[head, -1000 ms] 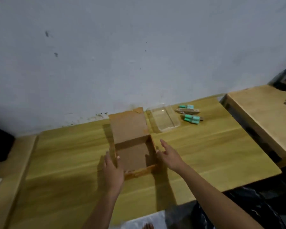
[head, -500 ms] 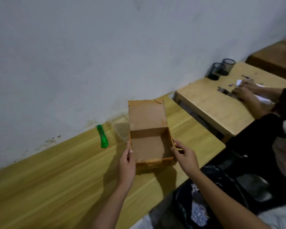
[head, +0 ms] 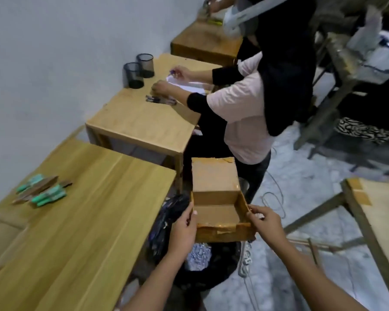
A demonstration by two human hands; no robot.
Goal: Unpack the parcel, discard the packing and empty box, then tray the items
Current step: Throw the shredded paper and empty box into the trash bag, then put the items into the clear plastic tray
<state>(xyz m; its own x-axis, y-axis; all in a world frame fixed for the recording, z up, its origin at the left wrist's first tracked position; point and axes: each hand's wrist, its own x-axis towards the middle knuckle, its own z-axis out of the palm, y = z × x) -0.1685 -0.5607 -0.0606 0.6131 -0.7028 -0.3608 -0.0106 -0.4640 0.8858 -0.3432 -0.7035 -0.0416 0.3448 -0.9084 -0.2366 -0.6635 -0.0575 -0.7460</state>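
Long light-wood table (head: 76,221): runs along our left, set against the pale wall.

Smaller wooden table (head: 144,122): stands just beyond it. Another person in a pale pink top (head: 240,113) sits there, both hands on papers.

Black plastic bin bag (head: 164,221): on the floor at the near table's right end, mouth open upward.

Open brown cardboard box (head: 218,212): held in the air, off the table and directly above the bag. The lid flap is folded back away from us, and the bare cardboard floor shows.

Left hand (head: 184,230): grips the box's left wall, thumb over the rim, fingers on the outside.

Right hand (head: 265,223): pinches the right wall near its front corner, thumb on top, fingers curled beneath.

Teal-green markers (head: 47,194): clustered on the long table, well apart from the box. They are blurred, with brown pieces among them that we cannot identify.

Two black mesh pen cups (head: 134,75): side by side at the smaller table's far corner.

Crumpled white packing (head: 199,257): inside the bag, under the box.
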